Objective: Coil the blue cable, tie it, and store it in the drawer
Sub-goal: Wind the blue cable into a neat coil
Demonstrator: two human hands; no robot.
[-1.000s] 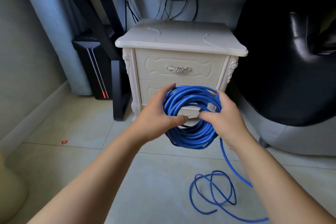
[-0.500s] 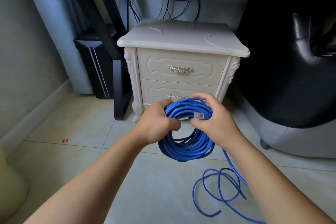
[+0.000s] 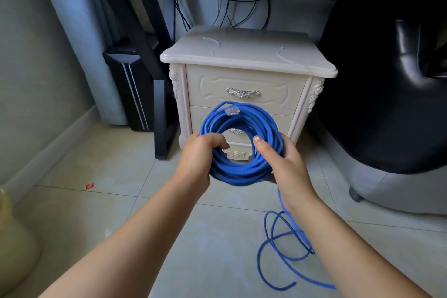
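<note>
I hold a thick coil of blue cable (image 3: 242,172) upright in front of a cream nightstand (image 3: 246,55). My left hand (image 3: 198,155) grips the coil's left side, fingers curled through its opening. My right hand (image 3: 283,164) grips the right side, thumb inside the ring. A clear plug (image 3: 231,111) rests at the coil's top. Loose blue cable (image 3: 283,249) trails from under my right hand in loops on the floor. Both the upper drawer (image 3: 244,89) and the lower drawer (image 3: 285,122) are closed; the coil hides much of the lower one.
A black desk frame (image 3: 159,109) and a dark computer tower (image 3: 130,89) stand left of the nightstand. A black leather chair (image 3: 391,94) fills the right side. The floor is pale tile, with a small red scrap (image 3: 89,185) at left.
The coil has been turned in my hands: the clear plug went from beside my right fingers to the top of the ring. Both hands shifted to the coil's lower sides.
</note>
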